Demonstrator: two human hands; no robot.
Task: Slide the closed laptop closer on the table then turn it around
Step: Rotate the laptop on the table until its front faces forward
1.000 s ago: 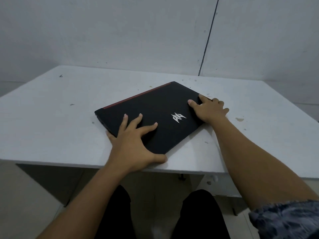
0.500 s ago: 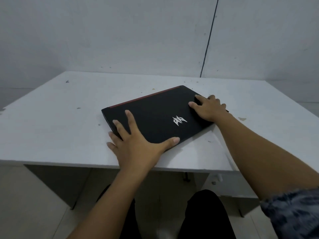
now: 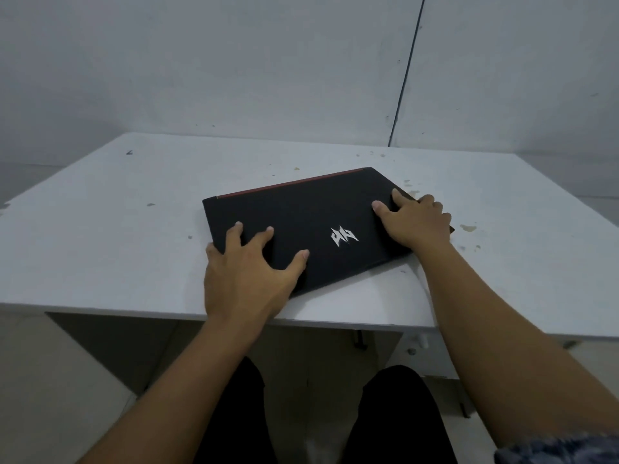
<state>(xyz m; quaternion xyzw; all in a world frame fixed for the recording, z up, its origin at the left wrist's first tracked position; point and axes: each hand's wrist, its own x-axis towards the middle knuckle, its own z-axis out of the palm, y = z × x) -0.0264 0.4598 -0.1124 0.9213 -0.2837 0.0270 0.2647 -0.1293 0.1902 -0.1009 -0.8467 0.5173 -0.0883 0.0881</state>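
Observation:
A closed black laptop (image 3: pixel 308 216) with a silver logo and a red strip along its far edge lies skewed on the white table (image 3: pixel 100 236), near the front edge. My left hand (image 3: pixel 244 276) covers its near left corner, fingers spread on the lid, thumb on top. My right hand (image 3: pixel 413 222) grips the right corner, fingers flat on the lid. The corners under both hands are hidden.
The table's front edge (image 3: pixel 335 321) runs just below the laptop. A pale wall (image 3: pixel 234 61) stands behind the table. Small stains (image 3: pixel 467 227) dot the tabletop to the right. My dark-trousered legs (image 3: pixel 395 413) show under the table.
The laptop has turned a little on the table, its far red edge lying flatter in view. My left hand shifted along the near corner, thumb now on the lid.

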